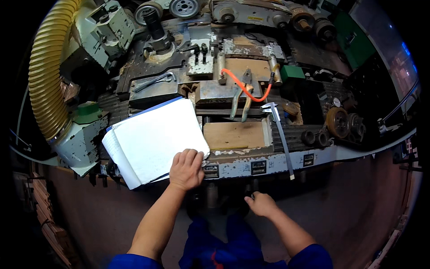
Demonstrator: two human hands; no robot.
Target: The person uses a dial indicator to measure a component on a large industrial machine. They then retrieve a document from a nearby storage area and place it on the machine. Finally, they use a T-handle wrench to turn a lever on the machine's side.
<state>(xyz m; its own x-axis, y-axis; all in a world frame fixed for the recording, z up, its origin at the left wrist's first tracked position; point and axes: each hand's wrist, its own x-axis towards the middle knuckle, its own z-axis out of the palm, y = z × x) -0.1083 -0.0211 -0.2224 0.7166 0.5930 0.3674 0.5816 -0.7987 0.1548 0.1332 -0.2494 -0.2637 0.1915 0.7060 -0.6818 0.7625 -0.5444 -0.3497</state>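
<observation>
dim brown floor; stacked boards left; blue light upper right

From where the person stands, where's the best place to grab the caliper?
Take the caliper by the near end of its beam, probably, coming from the front with the right hand. The long, slim beam lies pointing frontward, and that end seems to jut past the front edge of the machine, so it should be easy to pinch. The measuring jaws sit at the far end.
</observation>
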